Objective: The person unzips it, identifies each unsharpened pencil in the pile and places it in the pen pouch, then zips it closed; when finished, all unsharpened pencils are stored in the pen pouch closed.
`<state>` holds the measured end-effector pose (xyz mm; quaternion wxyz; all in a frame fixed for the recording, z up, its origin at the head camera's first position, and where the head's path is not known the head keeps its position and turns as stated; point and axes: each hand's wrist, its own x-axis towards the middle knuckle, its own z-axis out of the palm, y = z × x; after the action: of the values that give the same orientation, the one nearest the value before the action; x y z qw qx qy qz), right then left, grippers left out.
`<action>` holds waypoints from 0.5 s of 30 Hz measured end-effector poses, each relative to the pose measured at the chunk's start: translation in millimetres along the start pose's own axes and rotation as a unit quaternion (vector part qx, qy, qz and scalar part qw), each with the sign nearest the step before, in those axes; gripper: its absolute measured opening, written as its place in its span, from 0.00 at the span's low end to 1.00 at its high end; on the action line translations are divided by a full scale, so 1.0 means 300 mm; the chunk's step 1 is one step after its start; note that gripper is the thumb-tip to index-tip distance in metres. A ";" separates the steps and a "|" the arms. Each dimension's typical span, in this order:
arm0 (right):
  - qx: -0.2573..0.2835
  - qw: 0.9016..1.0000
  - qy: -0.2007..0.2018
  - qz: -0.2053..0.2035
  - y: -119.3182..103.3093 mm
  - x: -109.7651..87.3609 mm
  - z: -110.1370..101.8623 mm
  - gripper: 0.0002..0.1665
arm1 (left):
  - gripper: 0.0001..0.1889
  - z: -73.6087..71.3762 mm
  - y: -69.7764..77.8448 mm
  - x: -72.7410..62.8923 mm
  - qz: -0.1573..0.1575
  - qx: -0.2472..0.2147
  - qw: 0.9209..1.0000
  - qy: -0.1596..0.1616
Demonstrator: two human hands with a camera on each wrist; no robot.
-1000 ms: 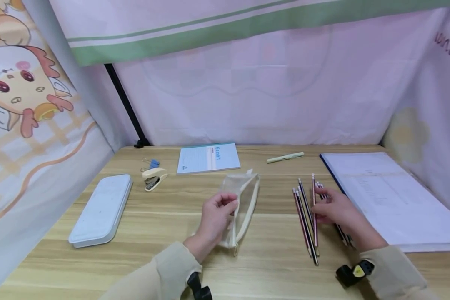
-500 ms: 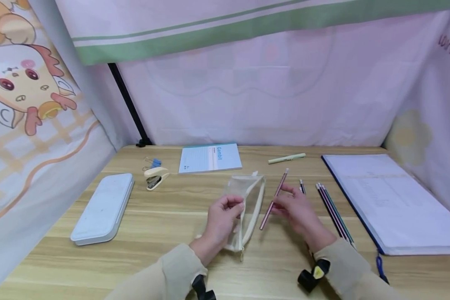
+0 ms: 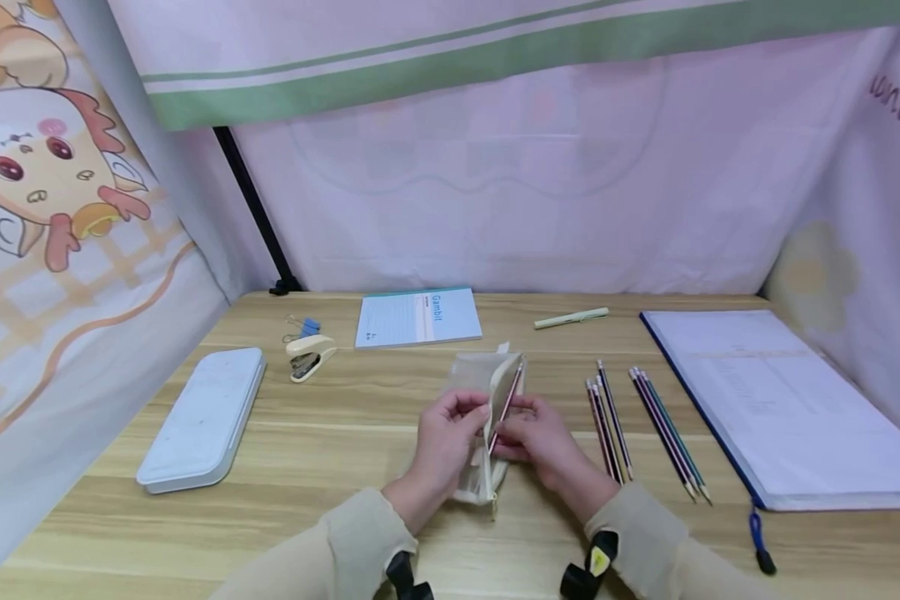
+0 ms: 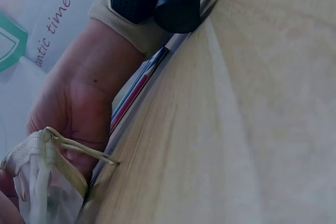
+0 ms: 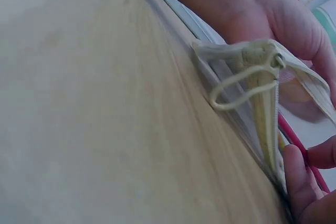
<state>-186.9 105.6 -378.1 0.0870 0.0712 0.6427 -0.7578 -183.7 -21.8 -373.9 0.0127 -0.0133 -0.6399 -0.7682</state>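
A cream mesh zip pouch (image 3: 467, 372) lies on the table with its mouth open. My left hand (image 3: 442, 437) pinches the pouch's near-left edge between thumb and fingers. At the opening, my right hand (image 3: 536, 440) pinches a dark red pencil (image 3: 512, 390), which slants along the inside of the mouth. In the right wrist view the pencil (image 5: 292, 132) runs behind the zip edge, between thumb and fingertip. A zip pull loop (image 5: 236, 87) hangs from the pouch's near end. To the right lie two small groups of pencils, a left bunch (image 3: 607, 425) and a right bunch (image 3: 666, 429).
A white case (image 3: 202, 417) lies at the left, near a cream stapler (image 3: 311, 357) and a blue binder clip (image 3: 309, 327). Behind the pouch are a light blue notebook (image 3: 418, 318) and a pale green pen (image 3: 571, 318). A clipboard with papers (image 3: 787, 408) covers the right side.
My right hand has picked the dark red pencil out from the others and carried it left into the pouch's mouth. My left hand keeps its hold on the pouch.
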 end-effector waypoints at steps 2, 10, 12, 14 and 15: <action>-0.013 1.000 -0.001 0.002 0.006 -0.003 0.007 0.31 | 0.10 -0.001 0.002 0.000 0.000 0.002 1.000 0.001; -0.064 0.998 0.002 0.010 0.007 0.002 0.016 0.27 | 0.10 -0.005 0.006 0.002 0.001 -0.006 1.000 0.003; -0.068 0.998 0.003 0.014 0.003 0.002 0.009 0.25 | 0.10 -0.007 0.007 0.003 0.002 -0.006 1.000 0.004; -0.070 0.997 0.003 0.015 -0.003 0.002 -0.005 0.25 | 0.10 -0.010 0.009 0.003 0.004 -0.005 1.000 0.005; -0.071 0.997 0.004 0.013 -0.008 0.001 -0.015 0.25 | 0.10 -0.012 0.010 0.004 0.005 -0.004 1.000 0.007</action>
<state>-187.7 110.3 -376.7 0.0992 0.0767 0.6943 -0.7087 -184.7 -25.7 -371.7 0.0209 -0.0118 -0.6365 -0.7709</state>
